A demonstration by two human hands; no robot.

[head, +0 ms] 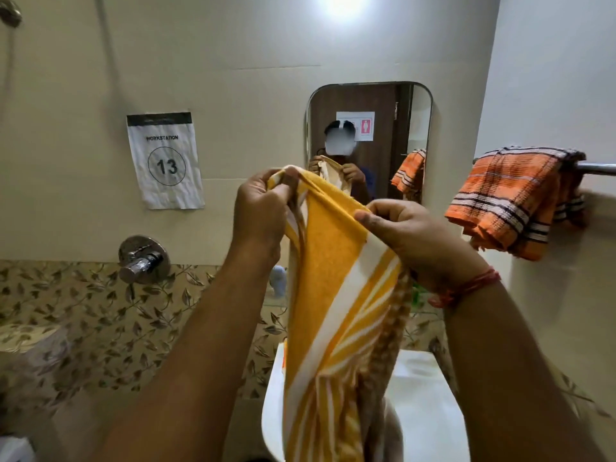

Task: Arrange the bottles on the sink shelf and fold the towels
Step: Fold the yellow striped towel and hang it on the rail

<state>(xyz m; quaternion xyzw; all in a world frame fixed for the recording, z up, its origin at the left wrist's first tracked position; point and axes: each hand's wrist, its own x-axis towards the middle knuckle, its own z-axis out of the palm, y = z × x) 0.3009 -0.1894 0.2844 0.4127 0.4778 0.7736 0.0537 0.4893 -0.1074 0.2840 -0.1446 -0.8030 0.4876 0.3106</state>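
Observation:
A yellow towel with white stripes [328,295] hangs in front of me over the white sink [430,405]. My left hand [258,211] pinches its upper left corner. My right hand [410,235] grips its top edge further right and slightly lower. An orange checked towel [510,198] lies folded over the metal towel rail [596,168] on the right wall. The sink shelf is mostly hidden behind the towel and my arms; a pale bottle [278,278] and a bit of green [415,295] show there.
A mirror [383,105] hangs on the wall straight ahead and reflects a person holding the towel. A paper sign reading "Workstation 13" [165,160] is taped at the left. A chrome tap valve [143,260] sticks out of the wall below it.

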